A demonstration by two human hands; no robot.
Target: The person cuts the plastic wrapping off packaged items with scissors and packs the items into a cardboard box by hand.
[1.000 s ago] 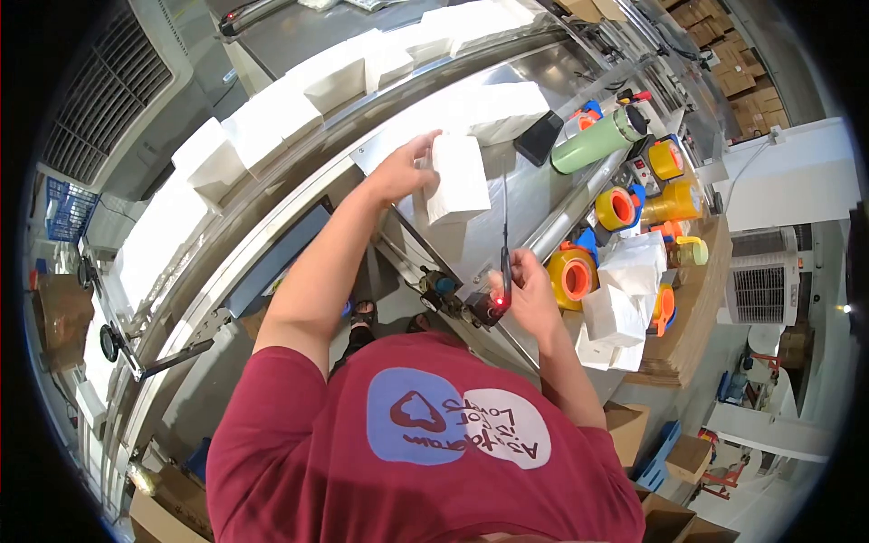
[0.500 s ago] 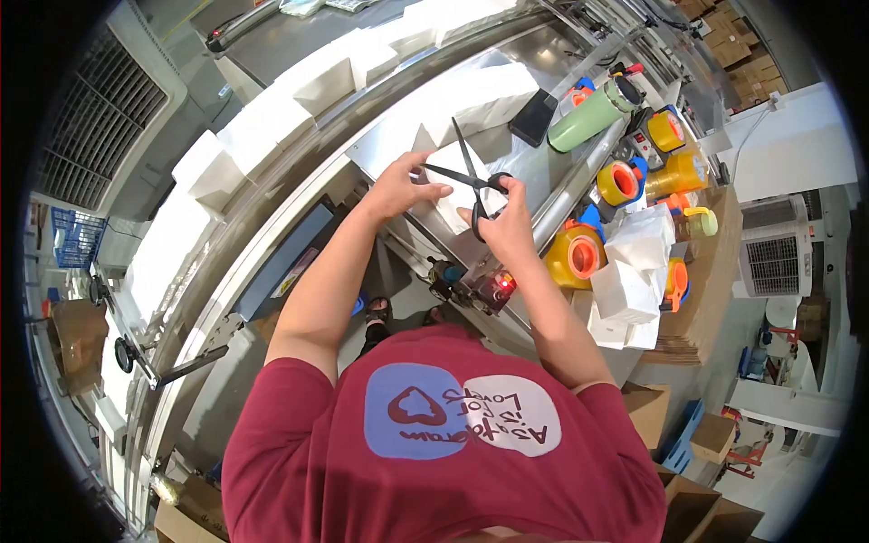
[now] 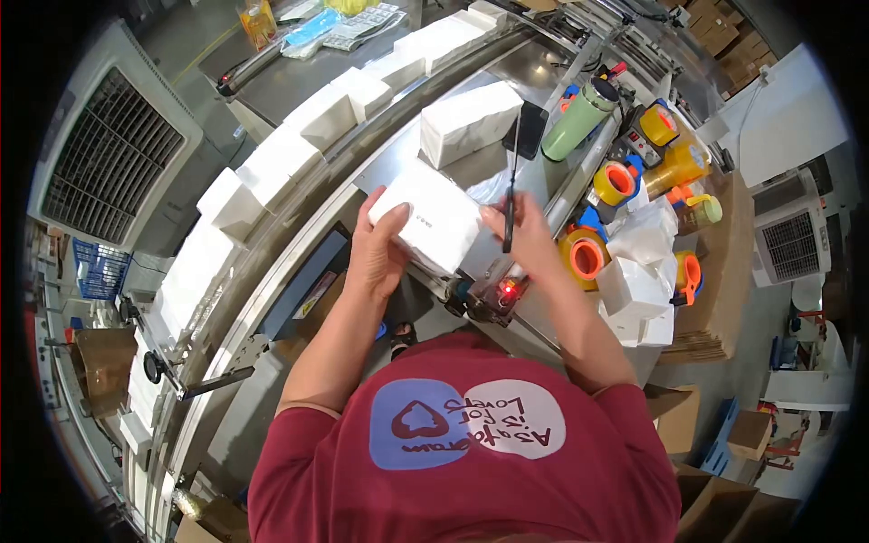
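Observation:
A white box-shaped pack (image 3: 436, 220) with small dark print on its face is tilted up over the metal work surface. My left hand (image 3: 382, 249) grips its left side, thumb on the printed face and fingers round the edge. At the pack's right edge is my right hand (image 3: 528, 237), fingers closed on black scissors (image 3: 510, 199) that point up and away from me. The scissors are seen almost edge-on. My right thumb is by the pack's corner; whether it presses on it I cannot tell. Behind, a larger white block (image 3: 471, 122) rests on the metal surface.
A dark phone (image 3: 527, 129) and a green bottle (image 3: 579, 122) are beyond my right hand. Tape dispensers (image 3: 584, 258) and white packs (image 3: 631, 290) crowd the right side. A conveyor (image 3: 339, 149) carrying a row of white packs curves past on the left.
My left hand has taken hold of the white pack and raised it from the surface. The scissors, spread open before, have turned edge-on and moved right with my right hand.

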